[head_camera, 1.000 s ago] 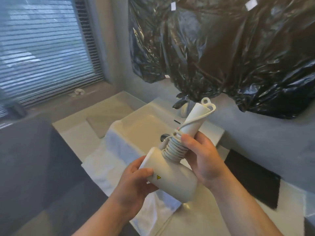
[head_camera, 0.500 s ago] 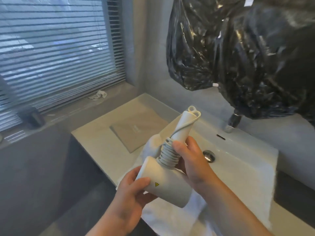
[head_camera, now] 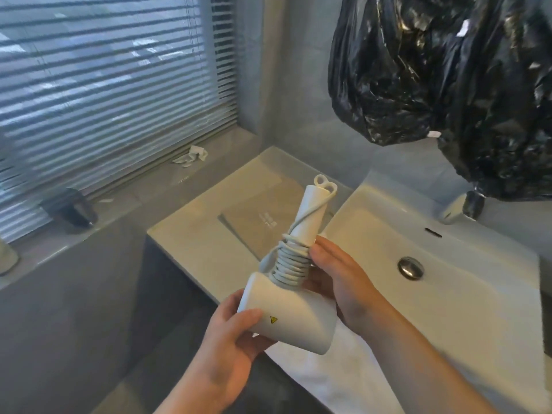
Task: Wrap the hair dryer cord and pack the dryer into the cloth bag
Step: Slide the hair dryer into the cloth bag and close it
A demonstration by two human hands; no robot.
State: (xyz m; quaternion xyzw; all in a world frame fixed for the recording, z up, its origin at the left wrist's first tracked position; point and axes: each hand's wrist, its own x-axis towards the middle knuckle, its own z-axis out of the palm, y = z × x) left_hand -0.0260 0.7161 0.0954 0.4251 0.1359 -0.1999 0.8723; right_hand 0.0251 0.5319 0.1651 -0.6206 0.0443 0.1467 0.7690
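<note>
A white hair dryer [head_camera: 294,319] is held in front of me, barrel down and handle pointing up. Its white cord [head_camera: 289,265] is coiled in several turns round the base of the handle, with one strand running up to the handle's tip. My left hand [head_camera: 236,339] grips the barrel's open end from below. My right hand [head_camera: 343,282] holds the handle at the coil, thumb pressing on the cord. A flat grey cloth bag [head_camera: 257,224] with pale lettering lies on the counter behind the dryer, partly hidden by it.
A white sink [head_camera: 466,279] with a metal drain [head_camera: 411,268] sits at right, a white towel [head_camera: 352,380] draped over its front edge. Black plastic bags [head_camera: 433,70] hang above the tap [head_camera: 460,209]. A window sill with blinds, a dark object [head_camera: 70,209] and crumpled paper [head_camera: 192,155] runs along the left.
The view has swung left, bringing the counter and the cloth bag more into sight. Both hands keep the same hold on the dryer, which has barely shifted.
</note>
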